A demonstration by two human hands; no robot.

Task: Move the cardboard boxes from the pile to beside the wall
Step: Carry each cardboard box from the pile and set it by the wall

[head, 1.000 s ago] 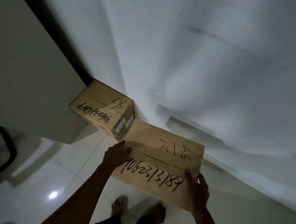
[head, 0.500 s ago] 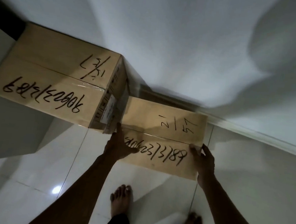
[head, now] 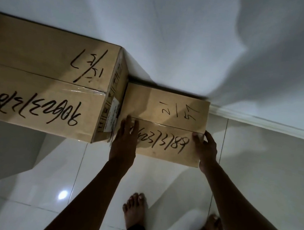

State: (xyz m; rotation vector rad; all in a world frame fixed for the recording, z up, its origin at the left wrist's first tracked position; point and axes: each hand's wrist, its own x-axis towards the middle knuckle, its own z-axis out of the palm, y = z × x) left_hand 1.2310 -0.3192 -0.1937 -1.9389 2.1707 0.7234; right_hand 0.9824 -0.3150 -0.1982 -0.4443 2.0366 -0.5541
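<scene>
1. Cardboard everywhere: the smaller box point(head: 165, 125) sits low at the foot of the white wall point(head: 174, 33), its far edge up against it, with "21/57" and a long number scrawled on top in black marker.
2. Left hand point(head: 124, 140) lies flat on the near-left corner of that smaller box, fingers stretched out over the top and covering the first digits of the number. It's pressing or steadying rather than wrapped around anything.
3. Right hand point(head: 206, 148) is grasping the box's right side, thumb hooked on the top edge and the fingers down the side, mostly hidden.
4. Bigger box point(head: 48, 82) is right next to it on the left, its end face touching or very nearly touching the small one. Its top stands noticeably higher. Same marker scribbles, plus a printed label on the end.
5. Glossy white floor tiles point(head: 159, 180) underneath, with a light reflection on them. Two bare feet point(head: 135, 211) at the bottom, a bit back from the box. Pretty dim lighting overall, and a pale baseboard point(head: 267, 122) runs off to the right.
</scene>
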